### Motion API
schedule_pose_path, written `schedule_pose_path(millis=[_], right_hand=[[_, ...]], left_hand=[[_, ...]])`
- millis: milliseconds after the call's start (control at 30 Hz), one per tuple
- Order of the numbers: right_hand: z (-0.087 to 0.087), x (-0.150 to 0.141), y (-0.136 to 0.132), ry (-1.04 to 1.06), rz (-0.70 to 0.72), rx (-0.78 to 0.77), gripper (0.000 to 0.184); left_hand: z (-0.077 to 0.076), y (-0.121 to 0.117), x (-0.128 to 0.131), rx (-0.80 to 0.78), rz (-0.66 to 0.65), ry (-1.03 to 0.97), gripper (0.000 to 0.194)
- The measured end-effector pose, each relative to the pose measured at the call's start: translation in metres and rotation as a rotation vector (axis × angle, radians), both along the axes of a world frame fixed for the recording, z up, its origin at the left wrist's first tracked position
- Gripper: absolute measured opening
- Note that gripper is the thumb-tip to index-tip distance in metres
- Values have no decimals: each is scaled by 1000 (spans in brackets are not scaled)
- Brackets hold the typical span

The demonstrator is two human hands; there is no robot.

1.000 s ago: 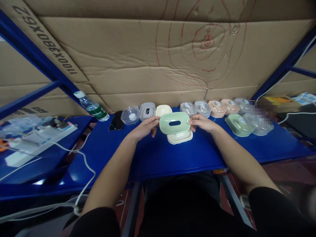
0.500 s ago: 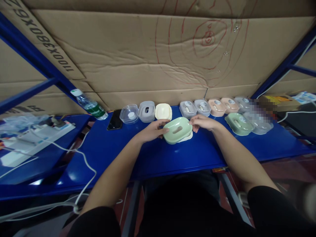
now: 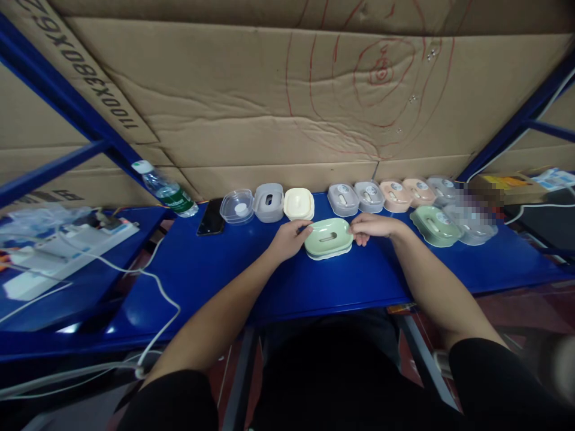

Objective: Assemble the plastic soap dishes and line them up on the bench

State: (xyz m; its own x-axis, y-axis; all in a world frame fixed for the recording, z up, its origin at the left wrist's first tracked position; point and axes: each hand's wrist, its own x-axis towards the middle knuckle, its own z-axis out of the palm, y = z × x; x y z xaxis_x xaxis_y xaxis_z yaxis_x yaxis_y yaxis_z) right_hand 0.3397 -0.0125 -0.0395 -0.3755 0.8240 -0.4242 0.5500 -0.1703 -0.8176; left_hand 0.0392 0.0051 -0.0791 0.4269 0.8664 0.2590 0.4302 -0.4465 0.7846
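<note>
A light green soap dish with an oblong slot in its middle lies level over a pale tray, whose rim shows below its near edge. At its left end, my left hand has its fingers closed on the rim. My right hand pinches the opposite rim, its lower fingers curled. Behind the green dish stand a cream dish, a grey slotted dish and a clear tub with a white round piece inside.
Lidded grey, peach and green boxes line the blue table's back and right. At left are a phone, a water bottle and a power strip with a hanging cable. Cardboard walls the back.
The green dish has gone from tilted to level and now sits squarely over the pale tray. My left hand has shifted slightly right with it; my right hand stays at its right end.
</note>
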Motion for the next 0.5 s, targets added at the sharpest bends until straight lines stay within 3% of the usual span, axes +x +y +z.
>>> schedule_pose_path(millis=[200, 500], right_hand=[[-3, -4, 0, -95, 21, 12, 26], [1, -7, -5, -130, 89, 37, 20]], left_hand=[[-1, -2, 2, 15, -27, 63, 40], [7, -7, 1, 107, -84, 204, 33]])
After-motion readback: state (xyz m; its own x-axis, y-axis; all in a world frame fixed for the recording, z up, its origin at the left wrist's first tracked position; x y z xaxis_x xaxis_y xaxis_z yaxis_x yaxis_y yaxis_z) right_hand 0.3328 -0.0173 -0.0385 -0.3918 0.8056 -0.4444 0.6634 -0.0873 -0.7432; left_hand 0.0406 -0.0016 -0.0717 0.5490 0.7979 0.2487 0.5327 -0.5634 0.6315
